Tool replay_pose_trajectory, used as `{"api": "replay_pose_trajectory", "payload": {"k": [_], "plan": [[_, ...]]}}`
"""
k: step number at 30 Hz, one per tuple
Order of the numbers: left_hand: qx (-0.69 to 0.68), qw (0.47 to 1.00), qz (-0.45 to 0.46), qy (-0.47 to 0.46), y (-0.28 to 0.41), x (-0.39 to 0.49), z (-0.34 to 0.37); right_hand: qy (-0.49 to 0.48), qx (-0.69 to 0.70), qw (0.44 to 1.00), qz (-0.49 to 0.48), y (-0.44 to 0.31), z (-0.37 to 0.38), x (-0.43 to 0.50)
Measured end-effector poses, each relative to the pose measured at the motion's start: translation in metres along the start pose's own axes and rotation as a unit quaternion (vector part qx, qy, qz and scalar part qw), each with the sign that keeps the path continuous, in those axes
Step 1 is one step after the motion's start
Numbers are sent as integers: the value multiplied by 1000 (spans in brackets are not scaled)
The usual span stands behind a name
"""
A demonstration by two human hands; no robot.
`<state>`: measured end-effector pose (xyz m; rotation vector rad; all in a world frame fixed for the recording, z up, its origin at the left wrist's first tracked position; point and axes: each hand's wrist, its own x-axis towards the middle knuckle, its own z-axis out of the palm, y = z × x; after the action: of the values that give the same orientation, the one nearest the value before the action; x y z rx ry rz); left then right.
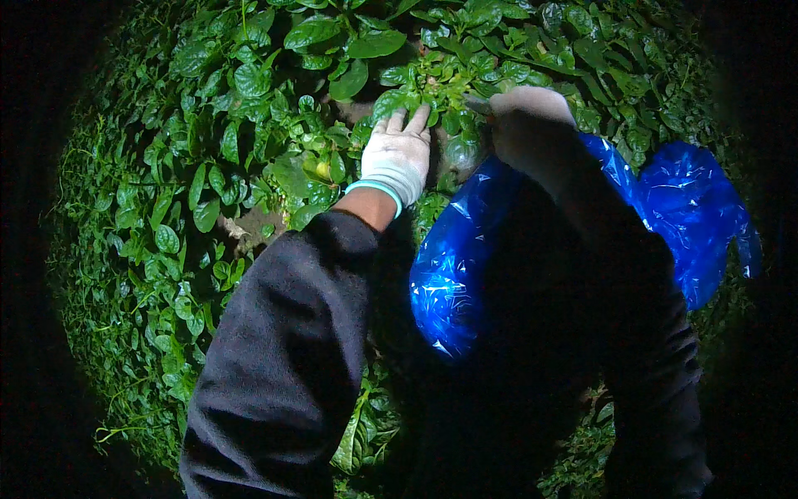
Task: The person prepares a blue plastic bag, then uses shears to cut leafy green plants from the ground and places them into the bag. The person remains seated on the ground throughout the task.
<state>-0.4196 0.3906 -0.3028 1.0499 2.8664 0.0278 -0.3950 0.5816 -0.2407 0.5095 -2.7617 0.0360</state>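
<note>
My left hand [399,146], in a whitish knit glove with a teal cuff edge, reaches into low green leafy plants [430,87]. Its fingers are spread and touch the leaves. To its right is my right hand [530,112], also in a pale glove and partly in shadow; a small greyish thing that I cannot identify shows at its fingertips, near the leaves. How its fingers close is hidden. A shiny blue plastic bag [446,287] hangs below my right hand, behind the dark forearm, and more blue plastic [692,218] spreads out on the right.
Dense leafy plants [168,240] surround both arms. Small patches of bare soil [252,227] show at the left of my left wrist and between the hands. Light falls mainly on the middle; the outer edges are dark. More leaves [368,424] lie at the bottom.
</note>
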Motion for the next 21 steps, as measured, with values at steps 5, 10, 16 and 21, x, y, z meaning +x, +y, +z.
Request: {"api": "replay_pose_trajectory", "payload": {"k": [5,10,16,21], "plan": [[-140,990,-10,-12,-16,-4,15,-127,22,990,-57,8,4,3],[-186,982,-29,-18,-16,-6,15,-158,-41,981,-102,3,3,12],[-215,976,-24,6,-20,-9,17,-204,-51,975,-75,1,9,18],[-237,970,-31,39,-21,-6,24,-237,-65,968,-52,-1,22,23]]}}
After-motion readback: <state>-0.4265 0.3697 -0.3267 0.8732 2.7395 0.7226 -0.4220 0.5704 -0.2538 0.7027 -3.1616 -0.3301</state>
